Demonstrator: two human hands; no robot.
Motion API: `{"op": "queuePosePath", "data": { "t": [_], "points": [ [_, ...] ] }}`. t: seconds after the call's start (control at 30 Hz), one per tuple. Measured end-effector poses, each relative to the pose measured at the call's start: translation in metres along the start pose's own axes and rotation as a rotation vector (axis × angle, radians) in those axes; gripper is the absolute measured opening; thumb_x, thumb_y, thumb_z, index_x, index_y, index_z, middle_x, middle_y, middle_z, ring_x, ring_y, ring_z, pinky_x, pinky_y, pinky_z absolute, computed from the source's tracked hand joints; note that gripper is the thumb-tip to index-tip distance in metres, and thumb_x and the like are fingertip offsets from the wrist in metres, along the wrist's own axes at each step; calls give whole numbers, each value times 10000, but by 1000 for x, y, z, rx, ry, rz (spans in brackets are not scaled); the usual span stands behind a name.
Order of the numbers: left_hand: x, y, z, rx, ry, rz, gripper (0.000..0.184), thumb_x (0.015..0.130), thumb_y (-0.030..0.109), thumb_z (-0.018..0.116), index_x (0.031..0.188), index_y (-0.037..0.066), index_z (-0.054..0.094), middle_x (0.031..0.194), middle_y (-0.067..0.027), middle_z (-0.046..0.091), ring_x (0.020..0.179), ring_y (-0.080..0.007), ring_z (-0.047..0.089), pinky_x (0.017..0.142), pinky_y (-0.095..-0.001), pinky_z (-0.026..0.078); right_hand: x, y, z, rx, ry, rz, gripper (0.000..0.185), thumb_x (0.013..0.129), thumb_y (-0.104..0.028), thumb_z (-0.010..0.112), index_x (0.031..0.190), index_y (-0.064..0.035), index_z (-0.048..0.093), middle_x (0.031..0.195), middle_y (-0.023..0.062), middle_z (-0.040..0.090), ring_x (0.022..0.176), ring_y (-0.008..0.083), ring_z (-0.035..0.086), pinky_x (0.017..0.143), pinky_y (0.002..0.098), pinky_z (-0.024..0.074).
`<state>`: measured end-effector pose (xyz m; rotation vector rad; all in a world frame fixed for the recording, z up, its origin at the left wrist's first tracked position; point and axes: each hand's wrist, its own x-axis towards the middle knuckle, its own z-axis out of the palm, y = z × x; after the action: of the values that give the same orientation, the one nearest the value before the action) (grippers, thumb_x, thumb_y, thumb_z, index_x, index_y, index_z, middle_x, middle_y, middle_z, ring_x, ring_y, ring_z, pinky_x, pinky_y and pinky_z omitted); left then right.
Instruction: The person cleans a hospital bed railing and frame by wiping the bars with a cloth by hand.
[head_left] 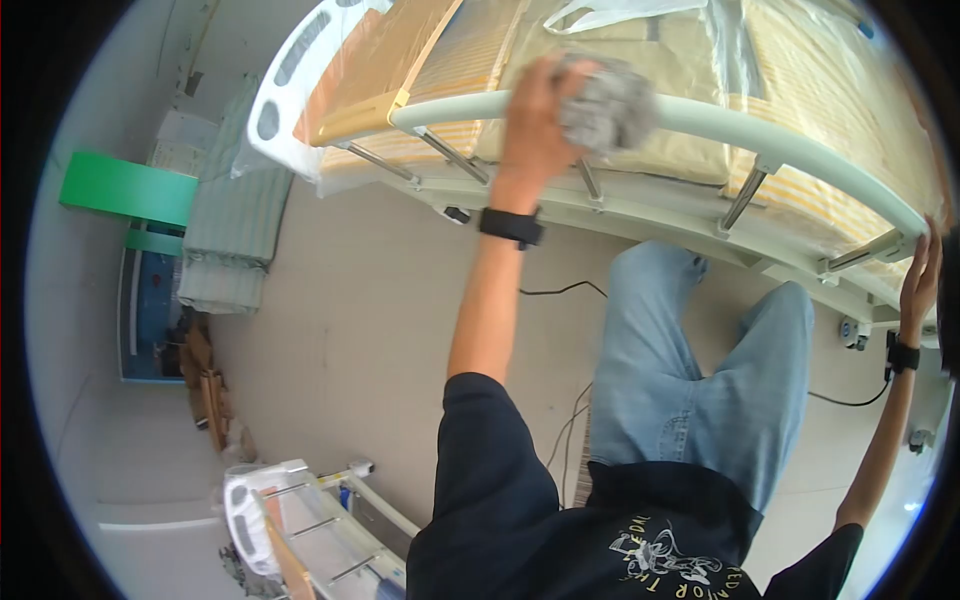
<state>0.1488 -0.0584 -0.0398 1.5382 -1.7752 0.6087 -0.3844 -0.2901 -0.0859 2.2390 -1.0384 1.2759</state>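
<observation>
My left hand (540, 115) is closed on a crumpled grey cloth (606, 105), which it presses against the pale bed side rail (460, 109). The cloth looks slightly blurred and covers part of the rail. Far to the right, my right hand (920, 280) lies against the curved end of the same rail with its fingers stretched out. Behind the rail is a hospital bed mattress (640, 60) in yellowish fabric under clear plastic. Metal posts (745, 198) join the rail to the bed frame below.
A white headboard (290, 85) stands at the bed's left end. Another bed (330, 530) is at lower left. By the left wall are a green box (128, 187) and a striped folded mattress (232, 215). Black cables (563, 290) cross the floor (390, 300) near my legs.
</observation>
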Motion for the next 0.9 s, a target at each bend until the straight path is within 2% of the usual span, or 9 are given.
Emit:
{"op": "queuePosePath", "data": {
  "t": [0.03, 0.13, 0.17, 0.23, 0.27, 0.43, 0.63, 0.83, 0.9],
  "points": [
    [-7, -19, -20, 13, -19, -66, 602, 699, 169, 784, 1261, 165, 566, 1220, -154, 552, 1130, -370, 553, 943, -461, 493, 15, -41, -3, -24, 135, -37, 513, 1051, -381, 335, 962, 14, 649, 918, 194, 615, 912, 380, 559, 867, 527, 387],
    [-31, -79, -70, 29, -69, -214, 566, 746, 95, 734, 1278, 118, 542, 1240, -151, 559, 1186, -378, 532, 1006, -449, 456, -67, 66, 50, -275, -211, 302, 546, 1081, -410, 255, 1145, 23, 581, 1079, 213, 569, 1058, 404, 519, 947, 562, 366],
    [-38, -99, -85, 27, -90, -249, 554, 763, 71, 717, 1285, 101, 533, 1250, -154, 559, 1203, -381, 524, 1027, -448, 441, -54, 40, 41, -282, -216, 314, 546, 1081, -410, 255, 1145, 23, 581, 1079, 213, 569, 1058, 404, 519, 947, 562, 366],
    [-52, -140, -105, 140, -101, -338, 531, 787, 16, 678, 1288, 75, 515, 1264, -156, 557, 1225, -386, 515, 1044, -450, 426, 6, -43, 4, -34, 114, -16, 524, 1083, -395, 238, 1101, 15, 564, 1081, 204, 544, 1067, 392, 490, 952, 562, 344],
    [-48, -141, -110, 173, -120, -328, 506, 810, 42, 672, 1288, 67, 509, 1265, -166, 552, 1226, -388, 510, 1048, -458, 415, -21, 48, 24, -143, 55, -130, 344, 1069, -228, 423, 1282, -44, 621, 1287, 117, 638, 1220, 305, 576, 1059, 409, 402],
    [-48, -130, -81, 256, 3, -333, 441, 873, 139, 649, 1278, 42, 505, 1268, -185, 538, 1225, -397, 490, 1069, -487, 368, -12, 16, 20, -134, 135, -74, 377, 1053, -242, 373, 1256, -40, 619, 1273, 111, 639, 1238, 300, 543, 1125, 431, 310],
    [-25, -70, -33, 138, 79, -119, 431, 817, 111, 625, 1236, 38, 552, 1226, -164, 566, 1189, -390, 505, 1062, -505, 349, -7, -14, 31, -102, 275, 23, 388, 1044, -300, 352, 1204, -83, 632, 1210, 107, 633, 1206, 307, 528, 1088, 430, 304],
    [33, 71, 57, -19, 158, 110, 595, 768, 471, 617, 1242, 115, 572, 1230, -155, 573, 1171, -376, 520, 979, -481, 400, 0, -31, 25, -62, 281, 56, 345, 1027, -277, 370, 1180, -75, 605, 1173, 110, 617, 1196, 297, 521, 1125, 451, 271],
    [47, 120, 95, -27, 239, 116, 637, 708, 487, 691, 1234, 144, 583, 1259, -135, 562, 1158, -365, 533, 947, -477, 416, -1, -32, 21, -80, 266, 52, 347, 1030, -274, 364, 1188, -74, 598, 1183, 108, 613, 1199, 293, 521, 1139, 454, 261]
  ]
}}
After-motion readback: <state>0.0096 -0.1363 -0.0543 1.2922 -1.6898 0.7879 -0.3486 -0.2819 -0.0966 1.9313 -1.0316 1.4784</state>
